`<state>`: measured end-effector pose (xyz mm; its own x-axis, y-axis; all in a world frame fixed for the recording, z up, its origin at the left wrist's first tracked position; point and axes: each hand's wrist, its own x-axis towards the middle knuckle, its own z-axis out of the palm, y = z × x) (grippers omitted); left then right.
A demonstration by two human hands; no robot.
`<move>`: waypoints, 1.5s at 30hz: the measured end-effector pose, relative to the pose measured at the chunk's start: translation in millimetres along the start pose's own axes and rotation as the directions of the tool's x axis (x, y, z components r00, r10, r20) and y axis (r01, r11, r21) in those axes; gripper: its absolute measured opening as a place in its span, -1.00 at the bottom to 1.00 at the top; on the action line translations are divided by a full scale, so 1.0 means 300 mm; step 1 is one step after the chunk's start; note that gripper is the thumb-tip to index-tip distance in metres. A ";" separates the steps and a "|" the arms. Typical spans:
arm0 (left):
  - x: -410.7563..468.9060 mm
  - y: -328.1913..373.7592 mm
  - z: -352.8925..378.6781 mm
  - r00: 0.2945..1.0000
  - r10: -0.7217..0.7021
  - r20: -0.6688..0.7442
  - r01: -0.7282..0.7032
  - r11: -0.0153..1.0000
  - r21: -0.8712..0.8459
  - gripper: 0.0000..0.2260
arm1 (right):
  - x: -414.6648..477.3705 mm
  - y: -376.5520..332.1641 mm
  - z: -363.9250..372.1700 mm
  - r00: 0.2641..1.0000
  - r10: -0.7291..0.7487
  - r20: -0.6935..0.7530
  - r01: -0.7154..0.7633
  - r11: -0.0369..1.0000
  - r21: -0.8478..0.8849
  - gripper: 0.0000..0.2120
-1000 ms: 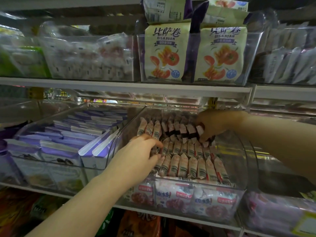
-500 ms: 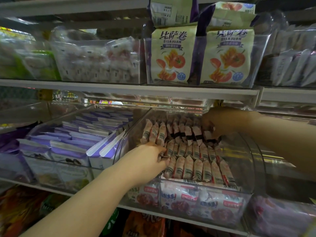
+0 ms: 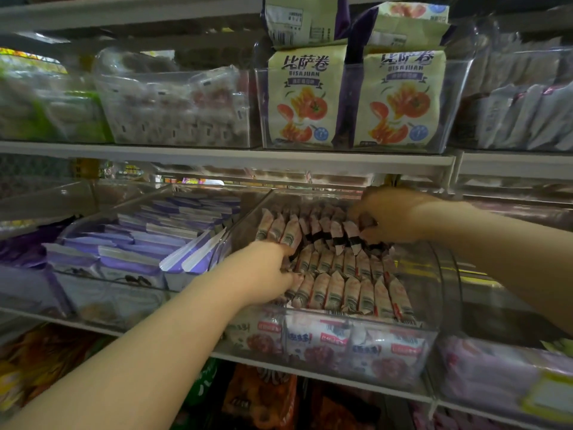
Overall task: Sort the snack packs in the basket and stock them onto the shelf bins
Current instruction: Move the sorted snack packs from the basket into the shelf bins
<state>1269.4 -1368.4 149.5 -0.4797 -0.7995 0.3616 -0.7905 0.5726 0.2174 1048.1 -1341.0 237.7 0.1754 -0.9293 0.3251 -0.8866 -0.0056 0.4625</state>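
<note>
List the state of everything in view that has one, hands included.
Snack packs, standing on end in rows.
Clear bin, nearly full, on the middle shelf.
Left hand, fingertips tucked among left-edge packs, grip unclear.
Right hand, fingers curled round back-row packs.
Purple packs, filed in rows in the neighbouring bin.
Pizza-roll bags, upright, facing out, upper shelf.

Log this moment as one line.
phase: stocking | left hand: among snack packs, grip unclear | right hand: grips back-row packs | site: clear bin, middle shelf

Left hand (image 3: pixel 263 274) among, right hand (image 3: pixel 390 215) pinching snack packs (image 3: pixel 341 290) in bin (image 3: pixel 446 274).
</note>
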 end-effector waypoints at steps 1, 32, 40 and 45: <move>-0.021 0.002 -0.013 1.000 0.007 -0.030 -0.008 1.000 -0.011 -0.53 | -0.020 -0.028 -0.011 0.997 -0.009 -0.071 0.012 0.999 0.035 -0.68; -1.754 -1.151 0.737 0.345 -0.938 -0.043 0.885 0.340 -0.319 -0.74 | -0.302 -2.274 0.633 0.314 -0.948 0.047 0.769 0.283 0.573 -0.72; -1.936 -1.310 0.966 0.088 -0.994 0.058 0.993 0.082 -0.088 -0.42 | -0.417 -2.644 0.958 0.289 -0.923 0.254 0.358 0.350 0.866 -0.54; -1.941 -1.364 1.042 0.004 -0.999 0.033 0.999 0.003 -0.034 -0.41 | -0.460 -2.791 1.038 0.356 -0.898 0.259 0.092 0.310 0.946 -0.38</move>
<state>1753.2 -1193.9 -433.5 0.7754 -0.5818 -0.2455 -0.4688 -0.7909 0.3933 1633.0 -1323.1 -451.2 0.7474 -0.4220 -0.5132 -0.6636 -0.4368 -0.6072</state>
